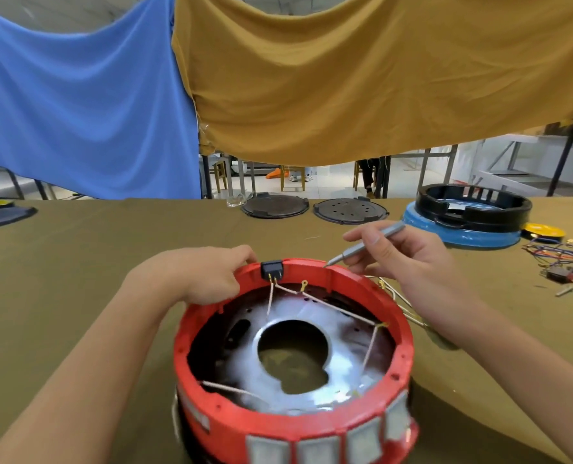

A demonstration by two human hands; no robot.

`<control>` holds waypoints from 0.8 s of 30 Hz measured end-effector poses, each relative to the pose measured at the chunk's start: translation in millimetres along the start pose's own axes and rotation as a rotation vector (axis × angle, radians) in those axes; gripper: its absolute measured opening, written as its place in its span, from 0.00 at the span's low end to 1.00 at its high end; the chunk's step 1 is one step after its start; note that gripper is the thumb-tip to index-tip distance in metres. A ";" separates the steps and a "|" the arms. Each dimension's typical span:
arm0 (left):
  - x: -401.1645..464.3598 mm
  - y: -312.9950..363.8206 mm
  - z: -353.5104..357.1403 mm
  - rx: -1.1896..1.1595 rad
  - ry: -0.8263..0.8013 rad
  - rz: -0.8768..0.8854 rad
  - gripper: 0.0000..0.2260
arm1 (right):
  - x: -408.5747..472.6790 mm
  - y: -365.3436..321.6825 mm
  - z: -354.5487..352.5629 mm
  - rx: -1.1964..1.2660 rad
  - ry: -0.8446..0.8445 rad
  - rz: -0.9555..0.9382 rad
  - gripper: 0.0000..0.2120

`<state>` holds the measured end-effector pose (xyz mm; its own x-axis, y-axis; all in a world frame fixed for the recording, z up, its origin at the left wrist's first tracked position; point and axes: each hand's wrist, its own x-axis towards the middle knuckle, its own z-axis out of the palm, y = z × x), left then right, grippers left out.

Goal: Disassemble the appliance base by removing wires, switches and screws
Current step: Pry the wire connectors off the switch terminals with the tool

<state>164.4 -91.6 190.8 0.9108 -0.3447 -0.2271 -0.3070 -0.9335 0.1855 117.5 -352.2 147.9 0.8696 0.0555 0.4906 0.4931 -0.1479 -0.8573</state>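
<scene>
Red appliance base (292, 416) upside-down near the front of the surface (77, 249), black switch (272, 269) on its far rim with wires (325, 304) attached. Left hand (208, 276) curled on the rim beside the switch; right hand (409, 259) pinching a grey screwdriver (362, 247), tip at the rim. Best to press the rim firmly and seat the tip squarely, to avoid slipping.

Wires (328, 304) cross red base (395, 346) opening (centre hole free)

A blue cloth (87, 105) hangs across the upper left of the frame, a mustard cloth (362, 82) across the upper right. Below them, mid-frame, show a pale floor (328, 187), wooden chairs (221, 174) and dark metal posts (561, 152). An olive-covered worktop (111, 242) fills the lower frame.
</scene>
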 end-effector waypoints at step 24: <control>2.9 11.6 3.6 -0.280 0.101 0.264 0.17 | 4.5 -14.8 -14.1 -0.165 -0.168 -0.116 0.11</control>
<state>162.4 -103.8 188.8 0.8374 -0.5448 -0.0443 -0.4598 -0.7459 0.4819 113.8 -363.6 165.0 0.8060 0.2430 0.5397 0.5913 -0.2889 -0.7529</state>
